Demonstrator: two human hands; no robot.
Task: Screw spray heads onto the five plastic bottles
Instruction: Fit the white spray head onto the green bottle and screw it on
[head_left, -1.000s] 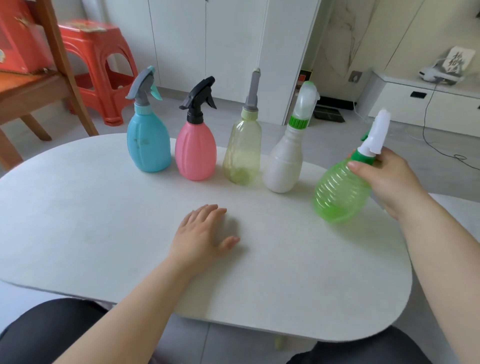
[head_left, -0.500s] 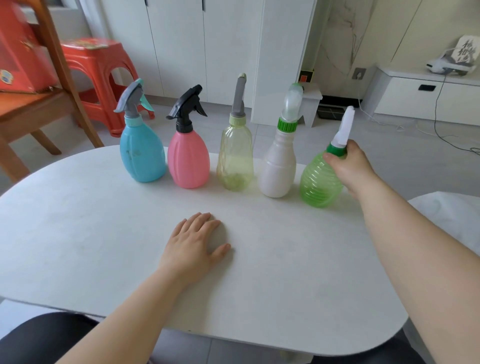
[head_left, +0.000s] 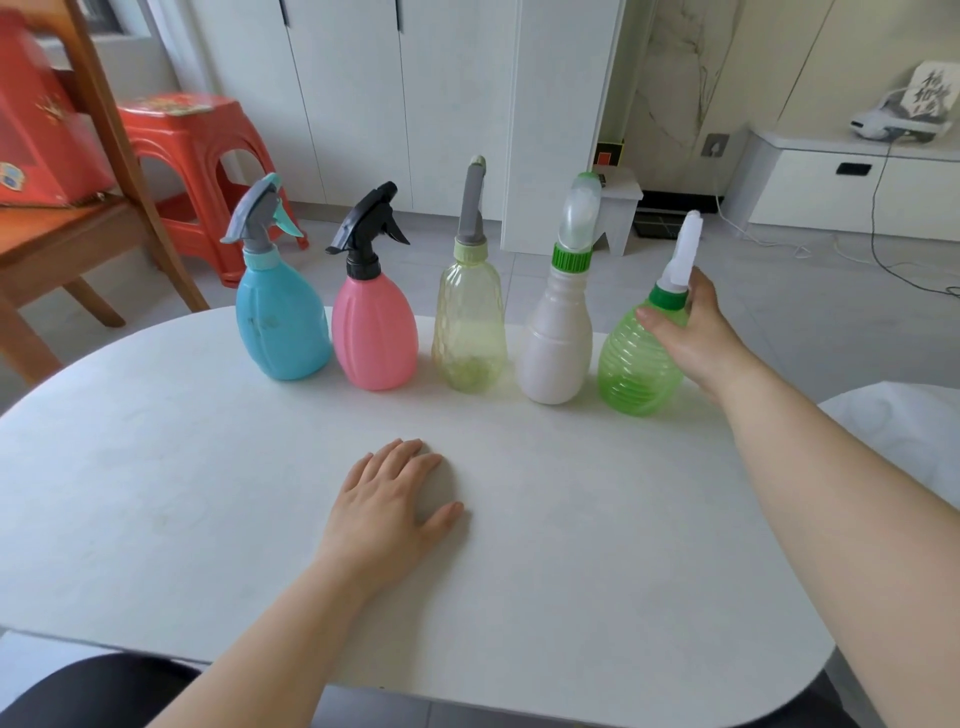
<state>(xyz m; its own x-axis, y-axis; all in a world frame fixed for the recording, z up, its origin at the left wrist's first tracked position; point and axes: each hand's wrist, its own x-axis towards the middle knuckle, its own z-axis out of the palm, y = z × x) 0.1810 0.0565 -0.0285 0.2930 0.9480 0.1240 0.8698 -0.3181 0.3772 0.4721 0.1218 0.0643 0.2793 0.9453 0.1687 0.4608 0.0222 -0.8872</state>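
Five bottles stand in a row at the far side of the white table (head_left: 156, 493), each with a spray head on: a blue bottle (head_left: 280, 322), a pink bottle (head_left: 375, 338), a pale yellow bottle (head_left: 470, 332), a white bottle (head_left: 557, 338) and a green ribbed bottle (head_left: 631, 371). The green bottle stands upright at the right end, beside the white one. My right hand (head_left: 698, 332) holds it around the neck, just below its white spray head (head_left: 683, 249). My left hand (head_left: 389, 499) rests flat on the table, fingers straight, in front of the row.
A wooden chair (head_left: 78, 234) with a red box stands at the left, a red plastic stool (head_left: 192, 166) behind it. White cabinets line the back wall. A small white step stool (head_left: 621, 205) and a low white unit with cables are at the right.
My right hand carried the tilted green bottle to the left and back, and stood it upright at the right end of the row. My left hand stayed flat on the table.
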